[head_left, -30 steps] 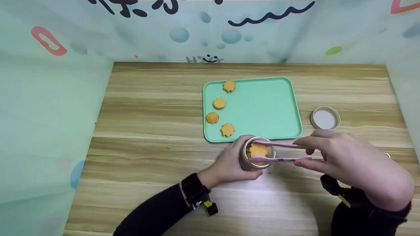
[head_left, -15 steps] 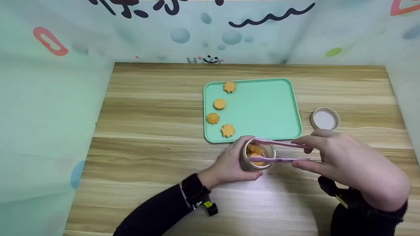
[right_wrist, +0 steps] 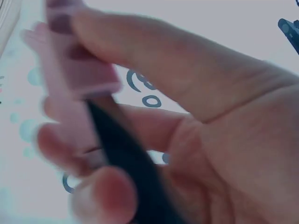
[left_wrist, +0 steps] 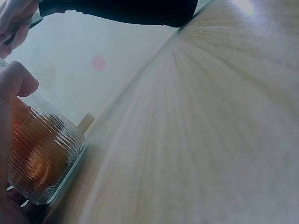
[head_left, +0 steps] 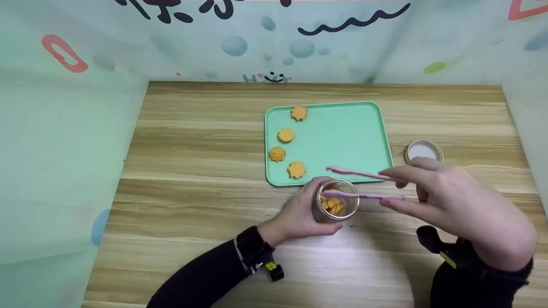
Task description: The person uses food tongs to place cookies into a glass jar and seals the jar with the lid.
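My left hand [head_left: 299,216] grips a clear glass jar [head_left: 319,212] from its left side, the mouth facing up. Several small orange-brown cookies [head_left: 334,208] lie inside it, and ribbed glass [left_wrist: 60,135] shows in the left wrist view. Between thumb and fingers, my right hand [head_left: 445,201] holds pink tongs [head_left: 364,174] with a dark bend [right_wrist: 131,154]. The tongs' arms are spread with nothing between them. One tip overlaps the jar's mouth, the other the near edge of a mint-green tray [head_left: 342,141].
On the tray's left side sit a flower-shaped cookie [head_left: 299,113], a round one [head_left: 286,135], a swirled one [head_left: 277,154] and another flower-shaped cookie [head_left: 296,170]. A round lid [head_left: 421,150] lies right of the tray, partly behind my right hand. Printed cloth walls [head_left: 257,51] border the wooden table [head_left: 192,171].
A flower-shaped cookie between the tong tips at the jar's mouth has dropped into the jar. The tongs have since moved up towards the tray and spread wider. My left hand stays put.
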{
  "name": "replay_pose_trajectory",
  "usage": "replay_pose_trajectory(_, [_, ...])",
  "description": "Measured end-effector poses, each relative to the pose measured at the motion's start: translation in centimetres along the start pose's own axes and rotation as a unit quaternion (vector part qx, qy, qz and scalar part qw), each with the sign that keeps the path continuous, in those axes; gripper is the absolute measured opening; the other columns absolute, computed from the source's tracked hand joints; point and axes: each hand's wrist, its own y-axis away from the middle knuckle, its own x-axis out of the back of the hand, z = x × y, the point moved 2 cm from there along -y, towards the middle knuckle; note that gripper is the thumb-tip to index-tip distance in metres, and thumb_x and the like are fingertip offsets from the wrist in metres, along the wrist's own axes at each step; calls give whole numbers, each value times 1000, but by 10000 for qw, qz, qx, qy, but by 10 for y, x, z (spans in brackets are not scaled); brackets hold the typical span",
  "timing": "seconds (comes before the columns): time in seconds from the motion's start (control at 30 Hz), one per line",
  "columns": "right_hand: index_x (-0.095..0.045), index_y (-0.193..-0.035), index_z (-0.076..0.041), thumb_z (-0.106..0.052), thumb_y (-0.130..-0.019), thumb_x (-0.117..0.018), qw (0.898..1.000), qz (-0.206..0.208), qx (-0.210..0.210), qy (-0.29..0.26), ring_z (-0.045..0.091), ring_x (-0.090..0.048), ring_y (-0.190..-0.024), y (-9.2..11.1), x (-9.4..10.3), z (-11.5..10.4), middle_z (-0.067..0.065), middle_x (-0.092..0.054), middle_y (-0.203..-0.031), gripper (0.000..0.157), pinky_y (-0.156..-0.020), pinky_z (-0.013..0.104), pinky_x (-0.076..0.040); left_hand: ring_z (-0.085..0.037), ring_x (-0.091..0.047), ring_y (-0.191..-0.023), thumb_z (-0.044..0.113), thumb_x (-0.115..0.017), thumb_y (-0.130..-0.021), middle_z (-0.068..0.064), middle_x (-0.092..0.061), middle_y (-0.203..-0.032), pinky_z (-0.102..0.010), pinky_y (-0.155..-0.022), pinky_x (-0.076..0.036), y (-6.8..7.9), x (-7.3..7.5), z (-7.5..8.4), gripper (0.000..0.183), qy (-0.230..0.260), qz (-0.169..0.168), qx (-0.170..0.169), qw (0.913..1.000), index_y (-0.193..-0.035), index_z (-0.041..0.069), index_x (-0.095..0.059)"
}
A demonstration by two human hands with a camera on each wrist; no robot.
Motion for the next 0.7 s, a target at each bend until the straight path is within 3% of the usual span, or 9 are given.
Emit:
replay_pose_trajectory(0.17, [-78,-127,-9,-17,-88,-92,9971,617,380,-224,3,-52,-68,-21,0,10,-1,-70,-101,42,-56,15,-43,-11,-59,-133,30,-101,-74,7,-60,-148,-37,-115,-49,0,1,0,99,-47,24,73,10000,-155,24,-45])
replay_pose_trajectory(0.3, [-78,-128,-8,-16,-92,-90,9970,734,44,-239,6,-55,-67,-47,-8,25,1,-70,-98,39,-55,15,-43,-11,-59,-132,34,-100,-74,6,-61,-147,-37,-115,-49,0,2,1,98,-171,65,71,9998,-155,22,-46])
replay_pose_trajectory(0.43, [-78,-128,-10,-31,-100,-84,9969,477,-622,-62,16,-60,-72,-81,-24,48,4,-71,-97,36,-62,27,-49,-11,-58,-133,37,-99,-76,5,-60,-147,-37,-116,-48,-1,3,1,97,-249,87,33,9996,-155,21,-45])
replay_pose_trajectory(0.57, [-75,-132,-5,-41,-103,-78,9928,18,-1194,-1,30,-63,-86,-114,-45,77,13,-73,-103,46,-73,43,-49,-9,-57,-133,38,-99,-76,4,-60,-146,-36,-116,-48,0,2,1,98,-317,65,46,9995,-155,20,-45])
replay_pose_trajectory(0.7, [-70,-138,0,-43,-104,-74,9861,-371,-1614,-134,38,-63,-99,-138,-66,102,20,-73,-111,55,-82,52,-50,-9,-57,-133,35,-99,-76,4,-60,-146,-35,-116,-48,1,1,1,98,-257,50,13,9997,-155,20,-45])
